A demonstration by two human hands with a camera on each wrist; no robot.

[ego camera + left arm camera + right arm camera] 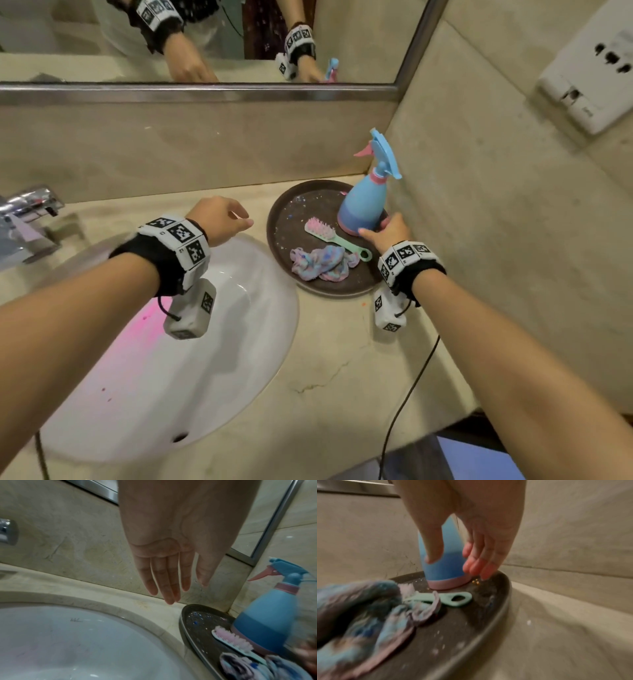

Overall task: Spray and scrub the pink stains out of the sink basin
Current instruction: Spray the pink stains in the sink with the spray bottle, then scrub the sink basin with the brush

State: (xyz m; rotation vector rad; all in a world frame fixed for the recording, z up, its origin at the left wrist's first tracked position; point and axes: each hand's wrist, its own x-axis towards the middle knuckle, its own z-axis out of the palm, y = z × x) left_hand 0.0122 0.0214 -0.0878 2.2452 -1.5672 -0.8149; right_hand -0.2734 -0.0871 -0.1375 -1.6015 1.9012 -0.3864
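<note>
- Right grip [453,555] is spread around the spray bottle's [363,202] base on the tray [279,222], not yet closed.
- Left grip [219,221] is held relaxed, empty, above the stained sink basin [246,329].

So the whole thing sits on a beige marble-look counter [335,359] with a hairline crack near the middle of the head view. A white oval sink basin [239,342] is set into it at lower left, pink stains [137,335] on its left side. A chrome faucet [27,219] stands at the left edge. Upper right of centre, tucked in the corner, a round dark tray [284,233] rests flat on the counter. A black cable [407,394] trails across the lower right.
</note>
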